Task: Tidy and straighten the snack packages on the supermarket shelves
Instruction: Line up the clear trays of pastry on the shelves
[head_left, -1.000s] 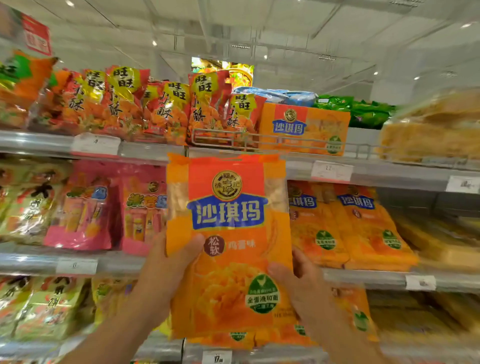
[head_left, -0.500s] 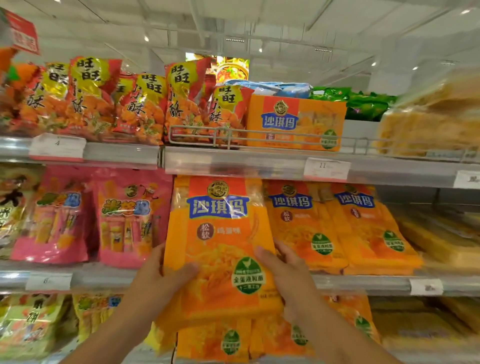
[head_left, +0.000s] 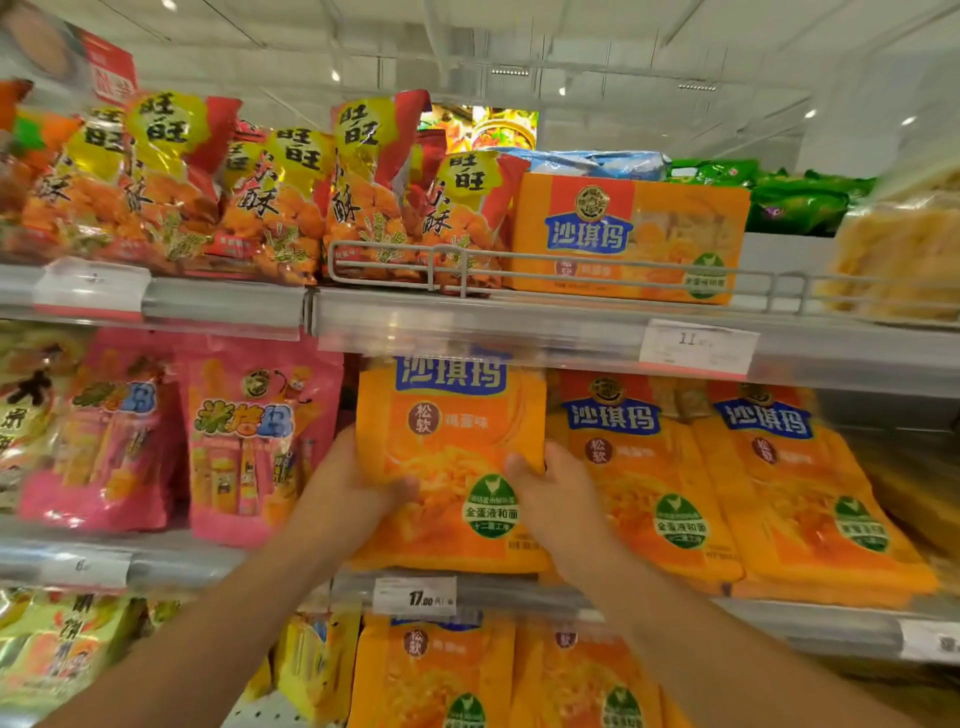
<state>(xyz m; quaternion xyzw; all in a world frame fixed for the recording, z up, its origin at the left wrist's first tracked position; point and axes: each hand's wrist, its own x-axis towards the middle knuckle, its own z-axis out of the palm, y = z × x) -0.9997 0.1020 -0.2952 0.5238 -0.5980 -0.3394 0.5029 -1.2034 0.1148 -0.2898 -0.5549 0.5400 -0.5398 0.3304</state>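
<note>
Supermarket shelves fill my view, stacked with bright snack bags. At the centre I see an orange bag (head_left: 452, 462) standing on the middle shelf (head_left: 831, 618), its top tucked under the shelf above at twelve o'clock. My left hand (head_left: 353, 488) grips its edge at nine o'clock, thumb across the front; my right hand (head_left: 550, 493) grips the edge at three o'clock, thumb likewise on the front. More orange bags (head_left: 727, 488) lie just beside it at three o'clock, pink bags (head_left: 254, 441) at nine. I judge the bag light, soft and crinkly, its film slippery, contents crushable; holding both side edges low down seems safest.
</note>
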